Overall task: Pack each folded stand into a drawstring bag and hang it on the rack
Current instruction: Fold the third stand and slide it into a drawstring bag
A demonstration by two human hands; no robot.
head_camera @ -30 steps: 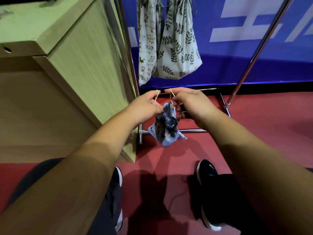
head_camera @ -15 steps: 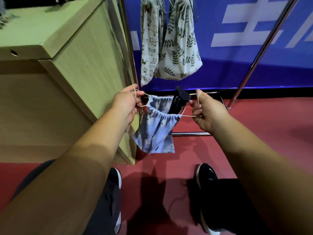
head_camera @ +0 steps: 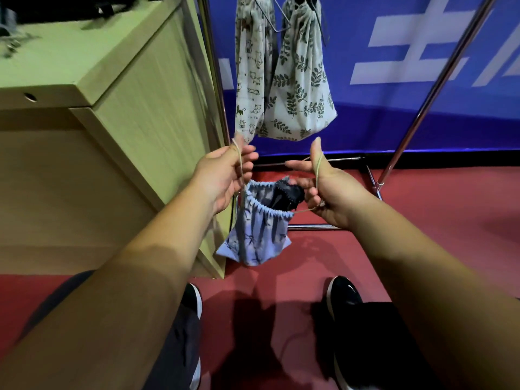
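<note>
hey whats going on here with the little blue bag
A person is holding a blue bag by its drawstring, one cord in the left hand and one in the right hand. A black stand sticks out of the bag's half-gathered mouth, so the bag is not closed yet. Two patterned bags, a cat-print bag and a leaf-print bag, already hang on the rack behind it. A wooden desk stands to the left.
</note>
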